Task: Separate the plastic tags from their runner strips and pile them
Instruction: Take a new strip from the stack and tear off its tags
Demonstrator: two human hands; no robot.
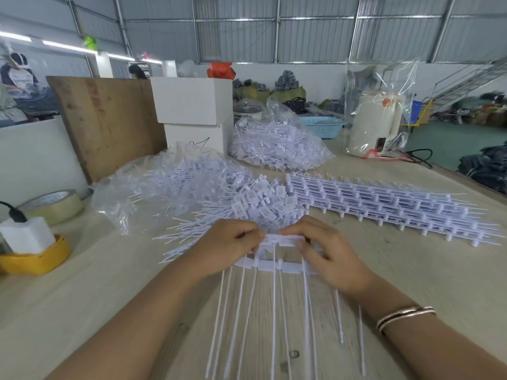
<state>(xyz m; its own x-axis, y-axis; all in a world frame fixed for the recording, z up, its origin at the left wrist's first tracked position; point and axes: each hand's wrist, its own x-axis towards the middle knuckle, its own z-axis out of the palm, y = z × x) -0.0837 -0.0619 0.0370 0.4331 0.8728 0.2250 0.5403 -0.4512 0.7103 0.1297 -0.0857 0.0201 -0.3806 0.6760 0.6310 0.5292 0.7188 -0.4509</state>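
At centre frame both hands work one runner strip (274, 263) lying on the wooden table (109, 283), its long thin tails trailing toward the bottom edge. The left hand (227, 242) has its fingers curled and pinches the tag heads (277, 239) at the strip's upper left; the right hand (326, 250) is likewise curled, pinching the same row from the right, a bracelet (406, 316) on its wrist. Just above the hands lies the loose pile of separated tags (255, 207), spilling from an open clear bag (153, 185); a second filled bag (277, 145) sits at upper centre, and the stack of unprocessed strips (384, 204) runs to the right of centre. Risks, as judged: a twist applied unevenly between the two hands could snap a tail rather than free the head cleanly; the tails fanned toward the bottom edge may catch on the forearms and drag the strip; freed tags dropped short could mix into the stack of strips close beside the pile; and the pile's stray tails, almost touching the left hand, may tangle with the strip in hand. Motion blur hides the exact finger contact. Legible writing: none found. A dark scrawl marks the white box (192, 105) at upper centre, unreadable; the tape rolls (52, 204) at left and the cream jug (375, 122) in its clear wrap at upper right show no brand that can be read.
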